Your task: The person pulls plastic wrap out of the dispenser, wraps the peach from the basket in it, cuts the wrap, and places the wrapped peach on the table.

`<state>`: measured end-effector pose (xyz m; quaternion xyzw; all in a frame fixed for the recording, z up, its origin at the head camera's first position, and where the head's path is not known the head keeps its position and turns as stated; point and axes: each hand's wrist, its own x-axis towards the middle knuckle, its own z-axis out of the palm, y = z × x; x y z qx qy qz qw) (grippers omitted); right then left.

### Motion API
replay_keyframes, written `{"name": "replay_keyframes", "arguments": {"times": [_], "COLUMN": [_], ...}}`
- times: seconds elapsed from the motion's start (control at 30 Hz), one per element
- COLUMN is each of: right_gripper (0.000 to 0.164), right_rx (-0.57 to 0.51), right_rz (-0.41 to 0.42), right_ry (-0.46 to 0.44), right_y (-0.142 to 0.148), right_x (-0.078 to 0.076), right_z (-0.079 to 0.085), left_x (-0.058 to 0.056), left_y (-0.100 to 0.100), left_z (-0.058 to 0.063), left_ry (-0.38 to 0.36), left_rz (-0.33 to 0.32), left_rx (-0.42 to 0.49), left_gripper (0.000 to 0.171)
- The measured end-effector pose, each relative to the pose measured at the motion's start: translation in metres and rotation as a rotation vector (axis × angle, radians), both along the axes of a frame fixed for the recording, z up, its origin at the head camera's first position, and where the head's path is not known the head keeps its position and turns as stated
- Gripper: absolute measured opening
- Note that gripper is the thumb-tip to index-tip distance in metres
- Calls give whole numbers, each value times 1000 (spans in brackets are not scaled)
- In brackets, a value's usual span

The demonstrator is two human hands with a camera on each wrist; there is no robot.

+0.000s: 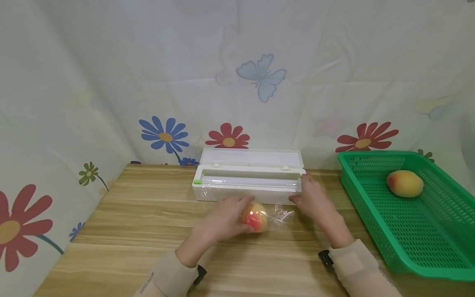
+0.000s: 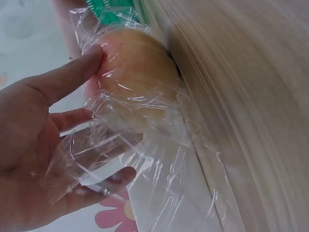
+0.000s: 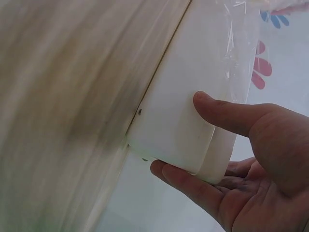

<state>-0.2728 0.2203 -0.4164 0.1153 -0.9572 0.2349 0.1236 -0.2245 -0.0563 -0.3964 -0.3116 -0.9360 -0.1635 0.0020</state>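
A peach [image 1: 256, 218] under clear cling film [image 1: 281, 215] rests on the wooden table in front of a white cling film box [image 1: 237, 194]. My left hand [image 1: 224, 218] grips the peach from its left side; in the left wrist view the thumb [image 2: 77, 75] presses on it and crinkled film covers some fingers. The film stretches from the box to the fruit. My right hand [image 1: 315, 200] holds the box's right end, thumb on the front wall and fingers at the end face, as the right wrist view shows. The box lid [image 1: 252, 157] stands raised, exposing the film roll [image 1: 252, 181].
A green plastic basket [image 1: 365, 206] stands on the right side of the table, close to my right forearm. Inside it lies a yellow-red, mango-like fruit [image 1: 404, 183]. Behind the table hangs a flowered curtain [image 1: 167, 95]. A green slider [image 1: 198, 181] sits at the box's left end.
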Motion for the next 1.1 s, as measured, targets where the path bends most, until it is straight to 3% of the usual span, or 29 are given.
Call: {"name": "replay_keyframes", "arguments": {"times": [0.27, 0.5, 0.77, 1.1], "right_gripper": [67, 66, 68, 67], "right_rx": [-4, -11, -14, -14], "right_rz": [10, 14, 3, 12], "right_ry": [16, 17, 7, 15], "right_y": [1, 0, -1, -1], "right_x": [1, 2, 2, 2], "right_z": [0, -1, 0, 0], "left_x": [-1, -1, 2, -1], "left_y": [3, 7, 8, 14], "left_z": [2, 0, 2, -3], "left_ry": [24, 103, 143, 94], "left_rz": [12, 10, 0, 30], "left_rx": [-27, -86, -86, -108], "left_gripper": [54, 57, 55, 79]}}
